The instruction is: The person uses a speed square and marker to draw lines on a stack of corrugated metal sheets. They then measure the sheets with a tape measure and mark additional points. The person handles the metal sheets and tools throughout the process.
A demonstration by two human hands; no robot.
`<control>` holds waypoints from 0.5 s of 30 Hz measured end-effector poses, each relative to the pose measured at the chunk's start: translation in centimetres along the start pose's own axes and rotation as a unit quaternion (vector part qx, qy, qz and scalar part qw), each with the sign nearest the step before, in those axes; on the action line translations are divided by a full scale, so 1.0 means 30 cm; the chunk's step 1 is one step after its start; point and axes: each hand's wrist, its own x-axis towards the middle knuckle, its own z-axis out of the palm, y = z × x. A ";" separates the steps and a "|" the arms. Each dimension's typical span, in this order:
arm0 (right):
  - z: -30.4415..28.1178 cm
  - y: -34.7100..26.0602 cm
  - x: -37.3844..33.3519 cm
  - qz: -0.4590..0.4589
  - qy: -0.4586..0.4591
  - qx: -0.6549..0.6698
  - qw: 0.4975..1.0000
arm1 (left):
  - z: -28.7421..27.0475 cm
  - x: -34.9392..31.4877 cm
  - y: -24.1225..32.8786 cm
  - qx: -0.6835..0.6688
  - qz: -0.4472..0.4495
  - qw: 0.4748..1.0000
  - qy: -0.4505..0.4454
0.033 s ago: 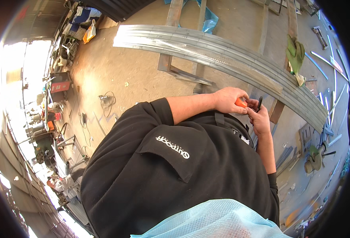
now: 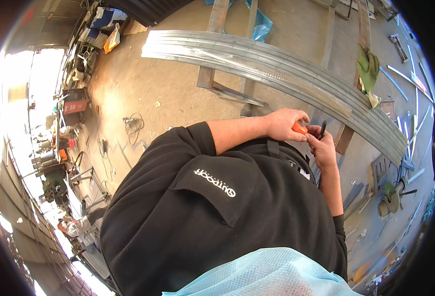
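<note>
Close to my belly, my left hand [image 2: 282,124] is closed around a small orange tape measure [image 2: 299,128], partly covered by the fingers. My right hand [image 2: 322,147] meets it from the other side, its fingertips touching or nearly touching the tape measure. A black marker [image 2: 323,127] stands up between the right fingers. Whether any tape is drawn out cannot be seen. Just beyond both hands lies a row of long grey metal profiles [image 2: 257,58], side by side across steel supports [image 2: 206,77].
A green work glove [image 2: 367,69] rests on the right part of the profiles. Offcut strips [image 2: 409,81] and a machine with a handle [image 2: 391,200] are on the floor at right. A corded tool [image 2: 133,122] lies on the floor at left, near a red box [image 2: 75,107].
</note>
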 end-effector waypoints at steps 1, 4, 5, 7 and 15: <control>0.000 -0.004 0.006 0.019 -0.011 0.014 1.000 | 0.002 -0.008 -0.007 -0.019 -0.008 1.000 0.008; 0.011 -0.016 0.004 0.010 -0.061 0.038 0.997 | -0.004 -0.014 -0.025 -0.014 0.027 0.999 0.017; 0.015 -0.022 -0.002 0.029 -0.068 0.056 0.996 | -0.005 -0.015 -0.028 -0.003 0.052 0.999 0.017; 0.025 -0.032 -0.014 0.024 -0.086 0.074 0.993 | -0.010 0.002 -0.023 0.067 0.116 0.991 0.016; 0.049 -0.087 0.002 -0.047 -0.025 -0.015 0.998 | 0.014 0.027 0.059 -0.020 0.126 0.991 0.046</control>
